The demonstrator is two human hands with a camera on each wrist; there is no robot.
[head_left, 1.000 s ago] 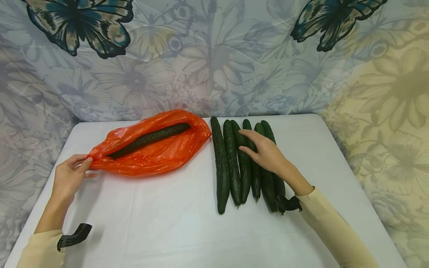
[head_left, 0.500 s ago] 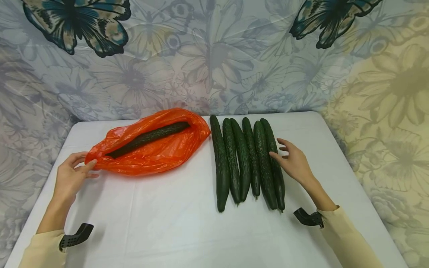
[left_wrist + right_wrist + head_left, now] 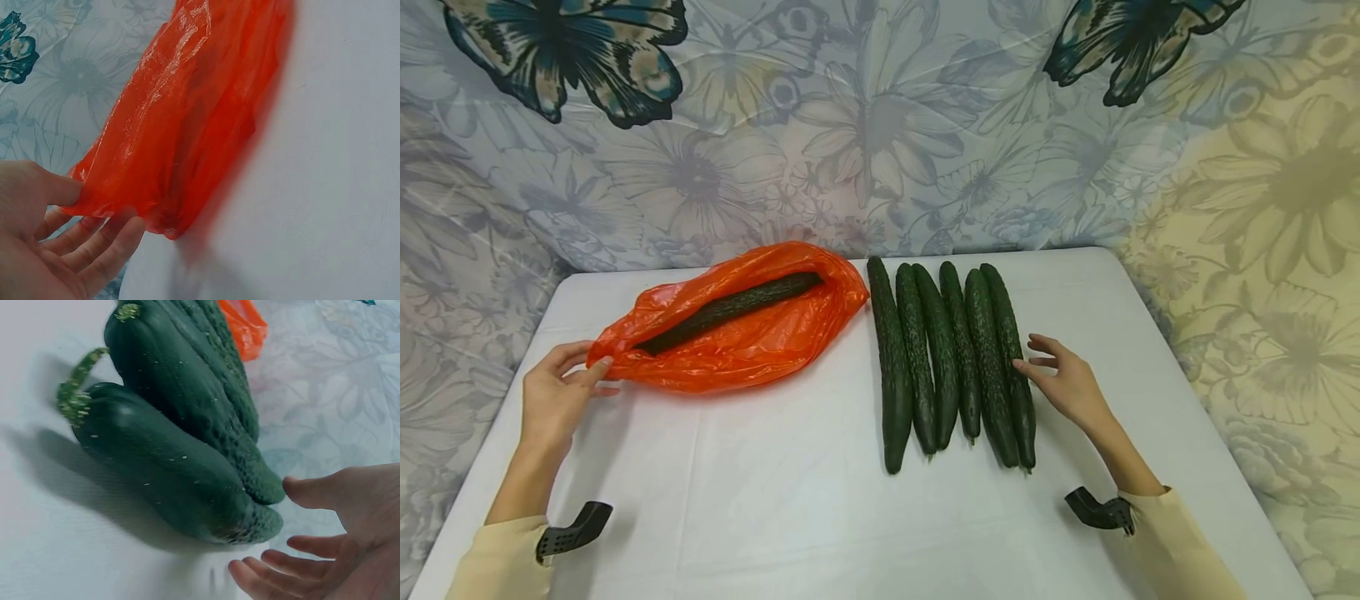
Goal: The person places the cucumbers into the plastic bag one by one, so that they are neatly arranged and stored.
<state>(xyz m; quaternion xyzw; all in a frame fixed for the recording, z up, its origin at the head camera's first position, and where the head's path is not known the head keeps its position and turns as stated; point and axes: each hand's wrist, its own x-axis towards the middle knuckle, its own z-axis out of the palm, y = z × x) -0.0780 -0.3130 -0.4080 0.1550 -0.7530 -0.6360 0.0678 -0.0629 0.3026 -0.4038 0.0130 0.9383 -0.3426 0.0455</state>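
My left hand (image 3: 559, 389) pinches the gathered left end of a red plastic bag (image 3: 752, 358) between thumb and fingers. Inside the bag's opening lies one dark green cucumber (image 3: 733, 310), slanting up to the right. In the left wrist view the thumb presses the bag's edge (image 3: 119, 200) against the fingers. My right hand (image 3: 1067, 383) hovers at the right side of a row of several cucumbers (image 3: 925, 358), thumb near the rightmost cucumber (image 3: 1017, 392). Its fingers are spread and hold nothing; the right wrist view shows the thumb close to the cucumber tips (image 3: 265, 490).
A white-covered table (image 3: 775, 500) carries the bag at left and the row to its right, the bag's right end close to the leftmost cucumber (image 3: 891, 375). A floral fabric backdrop (image 3: 865, 125) with butterflies stands behind. Black wrist mounts (image 3: 576, 532) project from both sleeves.
My right hand has moved from over the middle of the row to its right side, then slightly toward me. The left hand stays at the bag's end, and the cucumbers lie as before.
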